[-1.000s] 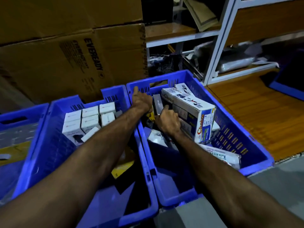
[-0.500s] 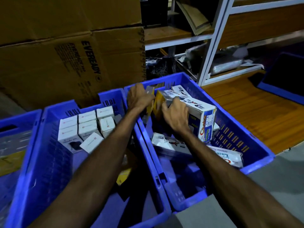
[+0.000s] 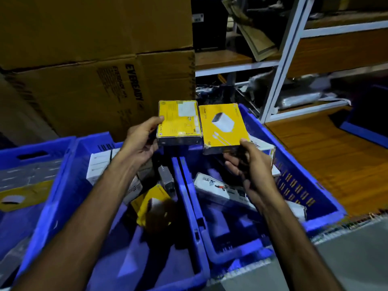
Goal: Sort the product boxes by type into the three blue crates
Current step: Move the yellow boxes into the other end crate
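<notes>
Two yellow charger boxes held raised above the middle crate [image 3: 184, 185] and right crate [image 3: 294, 171]: left hand [image 3: 139, 143] grips the label-side box [image 3: 179, 122]; right hand [image 3: 249, 162] pinches the charger-picture box [image 3: 222, 126]. Box edges nearly touch.

Dim, blue-tinged light; soft blur, wide-angle bending at edges.

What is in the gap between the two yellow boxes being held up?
Nothing: in the head view the left yellow box, in the left hand, and the right yellow box, in the right hand, sit nearly edge to edge.
</notes>
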